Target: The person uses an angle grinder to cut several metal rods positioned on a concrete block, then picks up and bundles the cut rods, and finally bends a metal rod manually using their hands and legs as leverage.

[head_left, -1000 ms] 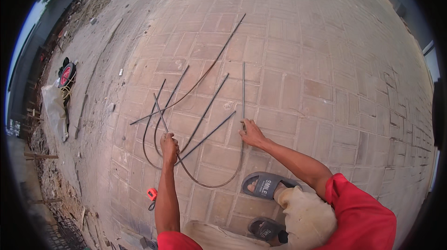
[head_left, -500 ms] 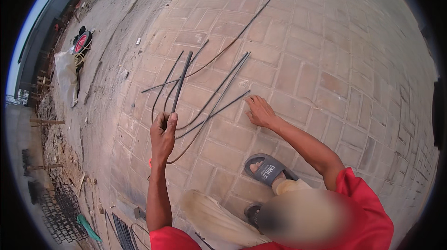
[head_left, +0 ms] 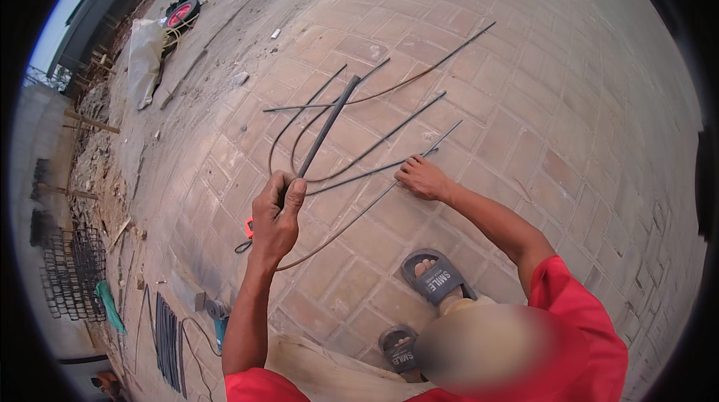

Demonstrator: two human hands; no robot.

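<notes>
My left hand [head_left: 278, 211] is closed around a straight dark metal rod [head_left: 328, 126], which points up and away from the fist. Beyond it, several thin bent metal rods [head_left: 367, 149] lie loosely crossed on the brick paving [head_left: 359, 230]; their near ends run behind my left hand, so I cannot tell whether it holds some of them too. My right hand [head_left: 424, 177] is down at the paving with fingers curled at a thin curved rod [head_left: 341, 231], whose tip sticks out past the knuckles.
A red-orange device with a strap [head_left: 249, 228] lies beside my left wrist. Dark straight bars [head_left: 169, 342] and a blue-green power tool [head_left: 218, 314] are at lower left. Farther left are a wire-frame stack [head_left: 71, 275], green cloth [head_left: 110, 306], white sack [head_left: 144, 61] and wheel [head_left: 183, 13].
My right hand has closed in on a thin rod, which now lies apart from its neighbour, nearer to me. The view has turned, shifting the rods rightward in the picture. My left hand keeps its rod.
</notes>
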